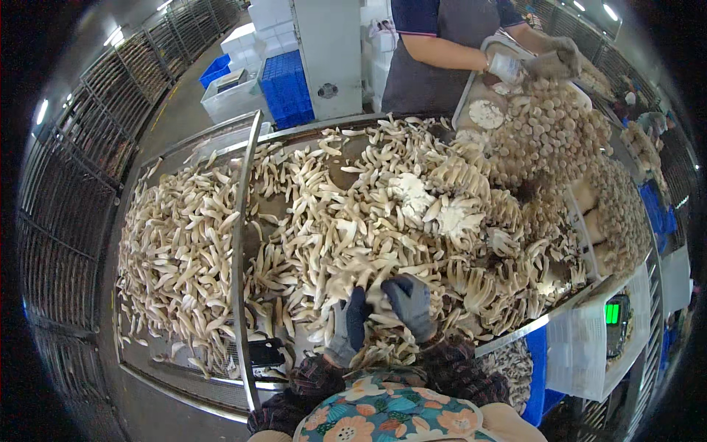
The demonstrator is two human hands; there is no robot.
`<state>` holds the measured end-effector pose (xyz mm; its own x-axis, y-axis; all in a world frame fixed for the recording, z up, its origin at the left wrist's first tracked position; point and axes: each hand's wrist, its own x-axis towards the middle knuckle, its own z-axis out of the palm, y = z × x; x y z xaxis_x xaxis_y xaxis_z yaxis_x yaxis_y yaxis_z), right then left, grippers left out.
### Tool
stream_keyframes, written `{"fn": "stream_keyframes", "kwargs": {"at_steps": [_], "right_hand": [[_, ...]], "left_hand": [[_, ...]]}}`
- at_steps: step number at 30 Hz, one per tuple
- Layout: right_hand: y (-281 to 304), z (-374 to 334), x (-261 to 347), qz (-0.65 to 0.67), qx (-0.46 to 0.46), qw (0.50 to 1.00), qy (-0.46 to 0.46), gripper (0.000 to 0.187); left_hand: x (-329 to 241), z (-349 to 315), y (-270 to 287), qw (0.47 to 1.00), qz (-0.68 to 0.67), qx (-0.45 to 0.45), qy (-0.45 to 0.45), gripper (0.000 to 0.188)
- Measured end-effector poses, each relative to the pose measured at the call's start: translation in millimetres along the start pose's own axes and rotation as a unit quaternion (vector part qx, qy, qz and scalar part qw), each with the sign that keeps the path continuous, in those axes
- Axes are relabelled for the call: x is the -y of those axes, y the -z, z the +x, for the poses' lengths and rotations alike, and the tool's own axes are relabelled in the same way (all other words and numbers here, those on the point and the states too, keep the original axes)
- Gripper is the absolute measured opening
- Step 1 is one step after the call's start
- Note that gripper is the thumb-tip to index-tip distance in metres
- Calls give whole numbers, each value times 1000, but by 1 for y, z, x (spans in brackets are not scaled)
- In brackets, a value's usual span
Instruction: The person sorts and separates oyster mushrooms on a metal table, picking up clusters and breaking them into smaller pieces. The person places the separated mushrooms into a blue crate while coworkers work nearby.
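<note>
Both my hands wear grey gloves with dark blue palms and work close together at the near edge of a table heaped with pale, long-stemmed mushrooms (324, 221). My left hand (347, 324) has its fingers closed around a few mushrooms (359, 276), whose ends poke out past the fingertips. Opposite it, my right hand (412, 306) curls its fingers and thumb in at blurred mushrooms (377, 298) between the two hands. Just right of and beyond my hands lie mushroom clusters (471, 287) still joined at their bases.
A metal bar (241, 243) divides off a left section with more loose mushrooms (180, 258). Beside its near end sits a black object (265, 352). Across the table, another person's gloved hands (534, 68) handle clusters. White bins (578, 346) and a green-lit display (613, 314) stand at right.
</note>
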<state>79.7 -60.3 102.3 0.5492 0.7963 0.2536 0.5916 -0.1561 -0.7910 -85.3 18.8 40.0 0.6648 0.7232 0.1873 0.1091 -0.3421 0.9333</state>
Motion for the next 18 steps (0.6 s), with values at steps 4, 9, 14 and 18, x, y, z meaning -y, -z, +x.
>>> {"fn": "stream_keyframes", "kwargs": {"at_steps": [4, 9, 14, 18], "right_hand": [[-19, -10, -2, 218, 85, 953, -192, 29], [16, 5, 26, 201, 319, 912, -163, 38], [-8, 34, 15, 353, 122, 904, -207, 24], [-22, -3, -34, 436, 29, 873, -218, 17]], "left_hand": [[7, 8, -28, 925, -324, -39, 193, 35], [-20, 39, -14, 835, -405, -114, 354, 36], [23, 12, -35, 885, -365, -57, 284, 37], [-1, 28, -6, 795, -484, -14, 365, 41]]}}
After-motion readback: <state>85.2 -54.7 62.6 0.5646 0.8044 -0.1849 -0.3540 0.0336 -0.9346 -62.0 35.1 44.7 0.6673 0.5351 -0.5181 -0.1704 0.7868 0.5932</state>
